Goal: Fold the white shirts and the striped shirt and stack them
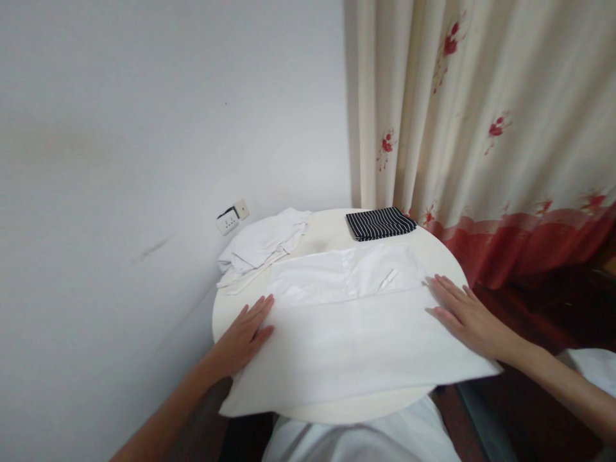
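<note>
Pale clothing (360,439) showed at six o'clock, below the white cloth (346,346) on the tabletop (332,226). At its nine and three, left hand (246,337) and right hand (466,316) rested, fingers extended, thumbs apart; even outward smoothing seemed best.

No text, number or brand can be read — the tag (389,279) on the white cloth (356,346), near the right grip (464,314) on its inner side, is too small to make out.
</note>
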Available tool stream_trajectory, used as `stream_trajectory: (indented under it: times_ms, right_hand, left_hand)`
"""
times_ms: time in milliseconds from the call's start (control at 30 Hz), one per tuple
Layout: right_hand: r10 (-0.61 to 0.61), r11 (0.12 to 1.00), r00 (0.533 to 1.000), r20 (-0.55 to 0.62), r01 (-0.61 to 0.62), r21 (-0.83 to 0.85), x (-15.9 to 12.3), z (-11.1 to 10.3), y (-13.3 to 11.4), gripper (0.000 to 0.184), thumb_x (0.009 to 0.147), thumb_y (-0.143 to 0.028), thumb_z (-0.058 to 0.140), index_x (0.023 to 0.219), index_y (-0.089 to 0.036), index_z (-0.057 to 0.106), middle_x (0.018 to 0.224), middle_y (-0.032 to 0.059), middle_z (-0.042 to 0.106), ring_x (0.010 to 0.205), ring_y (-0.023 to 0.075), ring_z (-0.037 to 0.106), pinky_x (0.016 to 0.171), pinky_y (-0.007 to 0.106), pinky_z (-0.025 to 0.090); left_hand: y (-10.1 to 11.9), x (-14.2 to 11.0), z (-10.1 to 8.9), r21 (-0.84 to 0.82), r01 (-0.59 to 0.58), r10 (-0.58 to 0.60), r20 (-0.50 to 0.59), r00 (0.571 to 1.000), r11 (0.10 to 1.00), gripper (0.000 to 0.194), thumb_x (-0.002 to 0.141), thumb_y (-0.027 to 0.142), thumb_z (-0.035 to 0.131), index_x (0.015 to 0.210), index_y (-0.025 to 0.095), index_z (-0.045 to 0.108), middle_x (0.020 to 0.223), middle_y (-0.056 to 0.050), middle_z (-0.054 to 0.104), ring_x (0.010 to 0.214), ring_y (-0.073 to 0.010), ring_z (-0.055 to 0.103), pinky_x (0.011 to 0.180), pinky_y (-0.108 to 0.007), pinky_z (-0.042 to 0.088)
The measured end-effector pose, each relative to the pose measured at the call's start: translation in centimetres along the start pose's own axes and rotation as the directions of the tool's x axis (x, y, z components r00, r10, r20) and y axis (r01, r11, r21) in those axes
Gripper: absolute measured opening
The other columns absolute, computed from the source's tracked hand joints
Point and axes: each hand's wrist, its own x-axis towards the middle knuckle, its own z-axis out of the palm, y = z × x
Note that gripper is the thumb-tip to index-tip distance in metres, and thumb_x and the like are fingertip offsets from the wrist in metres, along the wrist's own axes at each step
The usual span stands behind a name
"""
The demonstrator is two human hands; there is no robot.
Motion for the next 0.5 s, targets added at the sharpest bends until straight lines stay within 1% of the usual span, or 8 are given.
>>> stream_trajectory:
  times_ms: [67, 133, 200, 267, 333, 400, 433, 500]
  right_hand:
    - [-0.088, 0.996, 0.996, 0.017, 0.087, 0.022, -1.1, -1.3, -0.4, 0.064, 0.101, -0.051, 0.040, 0.160, -0.032, 0.025, 0.163, 0.0062, 0.028, 0.151, 0.0300, 0.021, 0.120, 0.061, 0.020]
    - [-0.175, 0.983, 0.981, 0.088, 0.169, 0.064, -2.4, -2.4, -1.0, 0.063, 0.099, -0.050, 0.047, 0.158, -0.039, 0.027, 0.164, 0.0019, 0.027, 0.151, 0.0303, 0.019, 0.120, 0.063, 0.016]
    - [-0.229, 0.970, 0.961, 0.152, 0.213, 0.119, -3.7, -3.0, -1.2, 0.064, 0.098, -0.048, 0.050, 0.157, -0.041, 0.027, 0.164, 0.0008, 0.025, 0.151, 0.0304, 0.019, 0.120, 0.063, 0.016]
    - [-0.276, 0.954, 0.943, 0.185, 0.245, 0.170, -4.9, -3.0, -1.0, 0.071, 0.095, -0.051, 0.057, 0.158, -0.040, 0.026, 0.164, 0.0024, 0.026, 0.151, 0.0313, 0.021, 0.120, 0.063, 0.017]
    - [-0.307, 0.942, 0.931, 0.197, 0.268, 0.202, -5.6, -2.8, -0.4, 0.081, 0.088, -0.055, 0.064, 0.158, -0.038, 0.026, 0.162, 0.0043, 0.030, 0.150, 0.0329, 0.024, 0.121, 0.062, 0.017]
    - [-0.318, 0.937, 0.929, 0.188, 0.278, 0.212, -5.9, -2.6, 0.4, 0.082, 0.086, -0.054, 0.068, 0.157, -0.038, 0.030, 0.160, 0.0050, 0.035, 0.148, 0.0336, 0.028, 0.121, 0.061, 0.018]
    - [-0.324, 0.934, 0.929, 0.180, 0.285, 0.214, -6.0, -2.6, 0.8, 0.078, 0.087, -0.051, 0.067, 0.156, -0.038, 0.033, 0.159, 0.0048, 0.037, 0.147, 0.0331, 0.031, 0.121, 0.060, 0.020]
    - [-0.344, 0.927, 0.925, 0.158, 0.309, 0.212, -5.9, -2.7, 1.4, 0.067, 0.091, -0.043, 0.061, 0.154, -0.039, 0.037, 0.156, 0.0037, 0.042, 0.145, 0.0313, 0.036, 0.121, 0.058, 0.024]
  left_hand:
    - [0.7, -1.6, -0.9, -0.045, -0.009, 0.009, -0.003, 1.000, 0.999, 0.062, 0.105, 0.045, 0.037, 0.161, 0.029, 0.015, 0.163, -0.004, 0.025, 0.151, -0.0266, 0.025, 0.123, -0.053, 0.022]
    - [1.9, -3.3, -1.9, -0.106, -0.046, 0.050, 0.041, 0.998, 0.993, 0.060, 0.105, 0.044, 0.040, 0.160, 0.034, 0.018, 0.163, -0.001, 0.026, 0.150, -0.0248, 0.027, 0.123, -0.049, 0.024]
    - [3.1, -4.9, -2.7, -0.154, -0.070, 0.087, 0.107, 0.991, 0.986, 0.061, 0.103, 0.044, 0.044, 0.159, 0.038, 0.019, 0.162, 0.001, 0.027, 0.149, -0.0246, 0.030, 0.123, -0.048, 0.025]
    - [4.0, -6.2, -3.3, -0.173, -0.078, 0.105, 0.156, 0.982, 0.982, 0.067, 0.100, 0.048, 0.051, 0.159, 0.040, 0.018, 0.163, 0.001, 0.025, 0.149, -0.0273, 0.028, 0.123, -0.052, 0.023]
    - [4.3, -7.1, -3.5, -0.179, -0.067, 0.100, 0.183, 0.978, 0.982, 0.083, 0.091, 0.055, 0.062, 0.159, 0.040, 0.016, 0.163, -0.001, 0.021, 0.150, -0.0320, 0.024, 0.122, -0.056, 0.021]
    - [4.2, -7.8, -3.6, -0.187, -0.046, 0.086, 0.210, 0.974, 0.981, 0.100, 0.080, 0.059, 0.074, 0.158, 0.040, 0.015, 0.163, -0.002, 0.020, 0.150, -0.0358, 0.022, 0.121, -0.059, 0.021]
    - [4.1, -8.0, -3.6, -0.193, -0.037, 0.081, 0.226, 0.971, 0.980, 0.102, 0.077, 0.059, 0.076, 0.158, 0.041, 0.016, 0.163, -0.002, 0.021, 0.150, -0.0361, 0.022, 0.121, -0.059, 0.021]
    - [3.7, -8.2, -3.8, -0.213, -0.030, 0.086, 0.257, 0.963, 0.976, 0.089, 0.084, 0.054, 0.071, 0.156, 0.043, 0.020, 0.162, 0.000, 0.026, 0.150, -0.0335, 0.023, 0.122, -0.058, 0.020]
